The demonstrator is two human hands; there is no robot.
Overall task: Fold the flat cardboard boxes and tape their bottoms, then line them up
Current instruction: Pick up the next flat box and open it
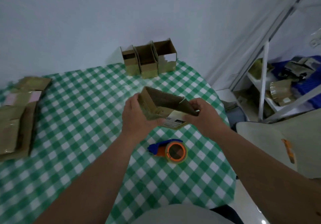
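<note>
green-checked tablecloth (83, 119) (rumpled), pale wall (86, 23), shelf (271, 100)

Dim, bluish cast w/ soft shadows, overall blur, wide-angle bending at edges, floor glare bottom right.

Both hands, left hand (137, 112) and right hand (203, 114), grip a half-opened box (163, 103) above the checked table (86, 119); tape dispenser (172, 149) lies nearer, three folded boxes (149, 60) stand behind, flat boxes (19, 112) lie left.

Landmark: tape dispenser (169, 151) lay on the counter (83, 128).
Far side: three upright boxes (149, 60) stood by the wall.
Left: flat boxes (17, 116) blocked the edge.
Between: bare cloth lay open.
</note>
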